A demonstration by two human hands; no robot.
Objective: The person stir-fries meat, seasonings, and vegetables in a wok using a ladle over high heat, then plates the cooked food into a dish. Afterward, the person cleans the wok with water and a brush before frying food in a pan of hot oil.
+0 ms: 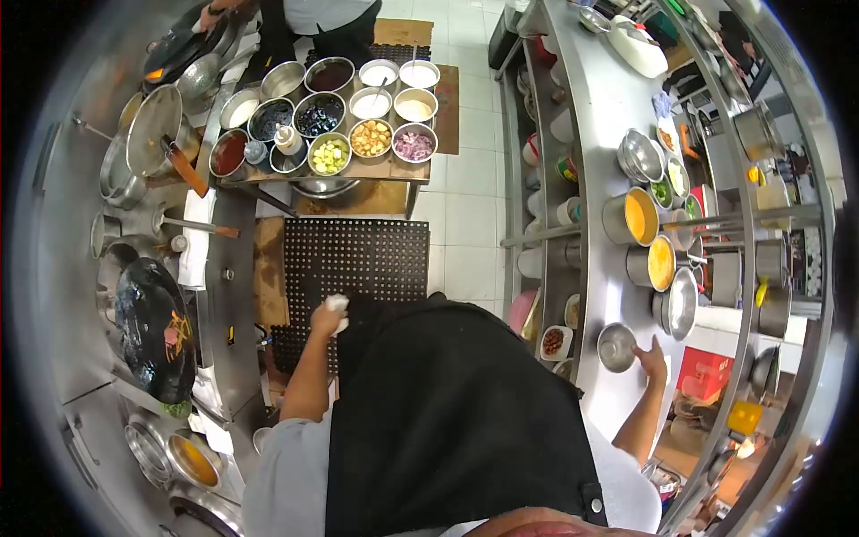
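Note:
My left hand [327, 319] is closed around a crumpled white cloth [337, 309], low beside my black apron. On the steel counter to the right stands a small, round metal bowl [616, 347] whose inside shows no contents. My right hand [652, 360] is at the bowl's right rim, fingers spread apart, with one digit reaching the edge. Whether it presses on the rim I cannot tell. Farther along that counter are a larger steel bowl [681, 304] and two pots of yellow-orange liquid, a nearer pot [660, 264] and a farther pot [640, 217].
Left is a stove line with a dark wok [154, 331] holding a few food strips. Ahead, a table carries several metal tubs, including diced onion [414, 143] and green cubes [329, 156]. Another person [327, 18] stands beyond it. A perforated black mat [358, 259] covers the floor.

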